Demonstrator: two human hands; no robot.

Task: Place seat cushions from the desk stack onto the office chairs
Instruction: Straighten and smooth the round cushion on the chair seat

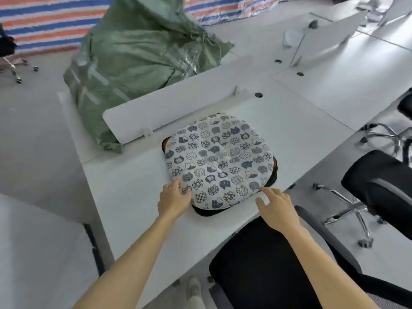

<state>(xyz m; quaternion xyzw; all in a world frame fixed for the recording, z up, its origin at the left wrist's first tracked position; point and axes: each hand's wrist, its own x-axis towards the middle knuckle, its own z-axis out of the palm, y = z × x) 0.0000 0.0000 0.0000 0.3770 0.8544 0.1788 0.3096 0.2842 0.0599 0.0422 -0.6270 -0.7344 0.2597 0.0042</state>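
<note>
A round white cushion with a cat-face print [219, 160] tops a short stack on the white desk [124, 188]; dark cushions [206, 212] show under its edges. My left hand [174, 198] touches the cushion's near-left edge, fingers slightly bent over the rim. Just off the near-right edge hovers my right hand [275, 207], fingers spread and relaxed, its fingertips at the rim. A black office chair seat [263, 268] sits directly below the desk's front edge, under my right forearm.
A big green woven sack [138, 56] lies on the desk behind a low white divider panel [169, 112]. A second black office chair [379, 188] stands to the right, another chair base [13, 63] at far left. More white desks extend right.
</note>
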